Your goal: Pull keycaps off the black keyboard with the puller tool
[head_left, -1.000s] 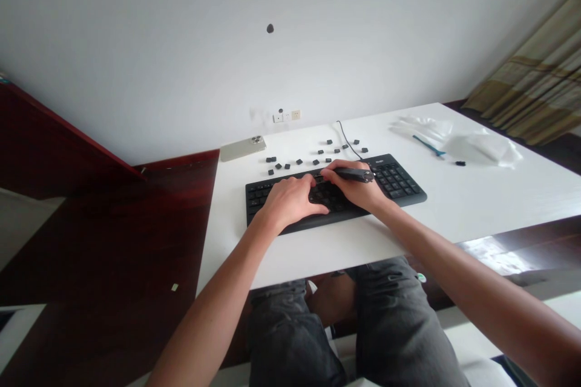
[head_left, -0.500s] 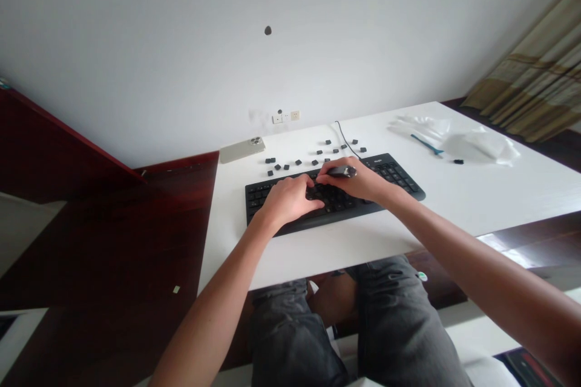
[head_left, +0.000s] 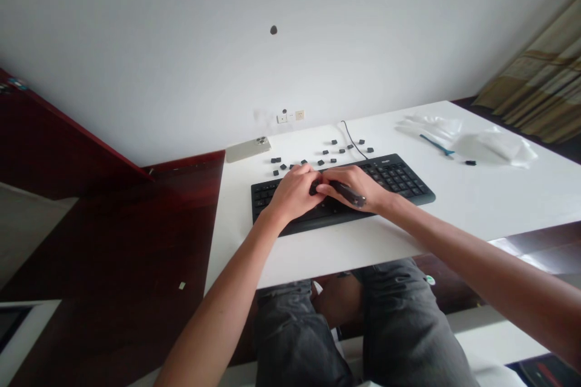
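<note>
A black keyboard (head_left: pixel 403 181) lies on the white table, its middle keys mostly covered by my hands. My right hand (head_left: pixel 356 186) is closed around a dark-handled tool (head_left: pixel 347 193) with a shiny rear end; its working tip is hidden, so its kind cannot be told. My left hand (head_left: pixel 295 193) rests over the keyboard's left half, fingers drawn together against the right hand's fingertips. A small black piece (head_left: pixel 314 187) shows between the two hands, too covered to name surely. Several loose black keycaps (head_left: pixel 321 162) are scattered behind the keyboard.
A phone (head_left: pixel 249 149) lies at the table's back left. To the right are crumpled clear plastic bags (head_left: pixel 497 146), a blue stick-like tool (head_left: pixel 436 144) and a small black piece (head_left: pixel 471 162). The keyboard's cable (head_left: pixel 351 138) runs toward the wall (head_left: pixel 181 42).
My left hand's thumb and fingers have come together, and both hands now meet. The tool's rear end has swung down toward me. The whole view has shifted slightly.
</note>
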The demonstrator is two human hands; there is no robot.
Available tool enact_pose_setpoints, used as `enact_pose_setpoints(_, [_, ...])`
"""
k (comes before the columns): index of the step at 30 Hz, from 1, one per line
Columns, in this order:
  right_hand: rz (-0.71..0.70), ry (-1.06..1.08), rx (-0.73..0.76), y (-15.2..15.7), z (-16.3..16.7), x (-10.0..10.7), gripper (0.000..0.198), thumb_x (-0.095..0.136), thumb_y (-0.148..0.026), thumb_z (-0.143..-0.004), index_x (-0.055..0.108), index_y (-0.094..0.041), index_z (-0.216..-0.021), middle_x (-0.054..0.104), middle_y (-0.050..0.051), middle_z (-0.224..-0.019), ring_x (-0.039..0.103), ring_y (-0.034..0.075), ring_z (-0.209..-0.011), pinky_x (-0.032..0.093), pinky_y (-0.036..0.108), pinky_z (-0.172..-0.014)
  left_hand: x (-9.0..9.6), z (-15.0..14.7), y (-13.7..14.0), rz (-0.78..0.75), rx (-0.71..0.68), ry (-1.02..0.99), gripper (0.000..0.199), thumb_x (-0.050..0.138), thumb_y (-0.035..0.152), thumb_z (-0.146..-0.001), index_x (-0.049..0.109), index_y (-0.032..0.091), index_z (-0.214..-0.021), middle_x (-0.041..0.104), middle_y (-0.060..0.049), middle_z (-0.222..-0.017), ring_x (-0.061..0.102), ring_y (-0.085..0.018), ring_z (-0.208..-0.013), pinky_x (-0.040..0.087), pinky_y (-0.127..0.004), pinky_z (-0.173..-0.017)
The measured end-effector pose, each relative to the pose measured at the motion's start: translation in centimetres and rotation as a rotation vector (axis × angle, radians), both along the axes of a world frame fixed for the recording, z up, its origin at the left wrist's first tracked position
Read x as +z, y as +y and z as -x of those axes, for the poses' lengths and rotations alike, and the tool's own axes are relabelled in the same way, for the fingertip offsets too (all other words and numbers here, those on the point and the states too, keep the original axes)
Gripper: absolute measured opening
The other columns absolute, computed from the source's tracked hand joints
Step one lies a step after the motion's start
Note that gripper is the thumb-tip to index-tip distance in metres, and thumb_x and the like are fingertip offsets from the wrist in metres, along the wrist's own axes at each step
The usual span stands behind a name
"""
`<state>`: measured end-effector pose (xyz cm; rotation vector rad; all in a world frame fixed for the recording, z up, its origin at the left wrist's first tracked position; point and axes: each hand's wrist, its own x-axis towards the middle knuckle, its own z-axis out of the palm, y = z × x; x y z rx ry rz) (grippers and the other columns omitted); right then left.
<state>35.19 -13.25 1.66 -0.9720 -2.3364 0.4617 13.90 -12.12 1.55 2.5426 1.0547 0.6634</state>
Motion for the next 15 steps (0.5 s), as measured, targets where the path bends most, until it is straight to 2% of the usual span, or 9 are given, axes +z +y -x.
enact_pose_setpoints(3, [-0.117,0.050,-0.091,-0.8,0.6,-1.9,0.039,0.054,-0.052,-0.107,0.062,-0.019,-0.087,0.065,0.005,-0.080,0.057,0.018,-0.071,0.041,0.029,-0.066,-0.8,-0.2,0.2,-0.030,-0.059,-0.070,0.007,0.064,0.019,-0.094,0.071,0.018,-0.093,0.070,-0.010,-0.118,0.064,-0.027,-0.109,0.052,-0.041,-0.099])
enact_pose_setpoints(5, [-0.198,0.040,-0.094,-1.1,0.9,-2.5,0.037,0.054,-0.050,-0.107,0.062,-0.020,-0.089,0.066,0.006,-0.083,0.058,0.019,-0.074,0.042,0.030,-0.069,-1.2,-0.3,0.4,-0.012,-0.089,-0.119,0.009,0.065,0.015,-0.093,0.072,0.018,-0.089,0.072,-0.009,-0.118,0.066,-0.025,-0.108,0.052,-0.040,-0.100])
enact_pose_setpoints(8, [-0.283,0.016,-0.092,-1.4,1.0,-2.6,0.033,0.052,-0.044,-0.109,0.061,-0.020,-0.089,0.063,0.005,-0.079,0.055,0.019,-0.071,0.043,0.030,-0.068,-1.8,-0.4,0.6,0.005,-0.092,-0.170,0.012,0.066,0.013,-0.093,0.075,0.019,-0.088,0.075,-0.007,-0.113,0.067,-0.024,-0.106,0.052,-0.040,-0.101])
enact_pose_setpoints(12, [-0.364,0.031,-0.124,-1.4,1.1,-2.5,0.028,0.047,-0.031,-0.111,0.057,-0.020,-0.087,0.061,0.004,-0.077,0.053,0.018,-0.070,0.042,0.030,-0.067,-2.2,-0.3,0.8,-0.008,-0.093,-0.183,0.012,0.069,0.013,-0.094,0.079,0.020,-0.095,0.077,-0.006,-0.115,0.068,-0.025,-0.108,0.052,-0.042,-0.104])
enact_pose_setpoints(15, [-0.418,0.047,-0.131,-1.5,1.2,-2.5,0.025,0.047,-0.025,-0.110,0.055,-0.021,-0.086,0.060,0.003,-0.076,0.052,0.018,-0.068,0.042,0.030,-0.066,-2.3,-0.2,0.9,-0.031,-0.081,-0.194,0.011,0.072,0.014,-0.093,0.080,0.021,-0.093,0.078,-0.007,-0.116,0.069,-0.025,-0.111,0.052,-0.043,-0.105])
